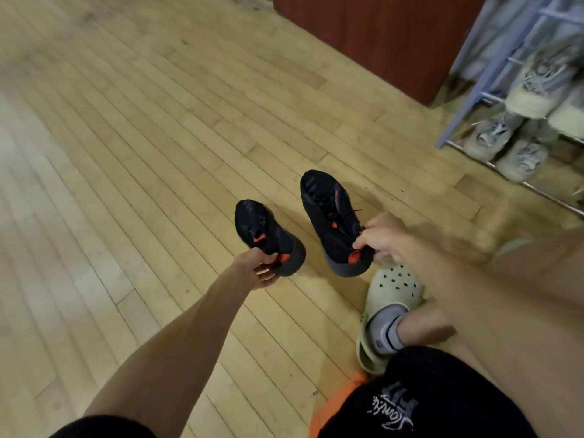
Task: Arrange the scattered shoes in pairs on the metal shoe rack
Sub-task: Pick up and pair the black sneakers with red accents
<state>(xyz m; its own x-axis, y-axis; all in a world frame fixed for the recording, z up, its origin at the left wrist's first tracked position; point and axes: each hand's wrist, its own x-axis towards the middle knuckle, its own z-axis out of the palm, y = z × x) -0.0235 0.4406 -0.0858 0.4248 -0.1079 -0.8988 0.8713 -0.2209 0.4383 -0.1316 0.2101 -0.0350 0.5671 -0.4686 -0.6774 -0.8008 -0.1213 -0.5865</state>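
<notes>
Two black sneakers with orange heel tabs are held above the wooden floor, toes pointing away from me. My left hand [260, 268] grips the heel of the left black sneaker [264, 230]. My right hand [384, 238] grips the heel collar of the right black sneaker [328, 213]. The metal shoe rack [474, 99] stands at the upper right, with pale beige sneakers [505, 143] on its lower shelf and a fuzzy pale pair [537, 86] on the shelf above.
My foot in a pale green clog [384, 298] and grey sock rests on the floor just below the right sneaker. A reddish-brown wooden cabinet [379, 36] stands at the top, left of the rack. Wooden floor [142, 153] stretches left.
</notes>
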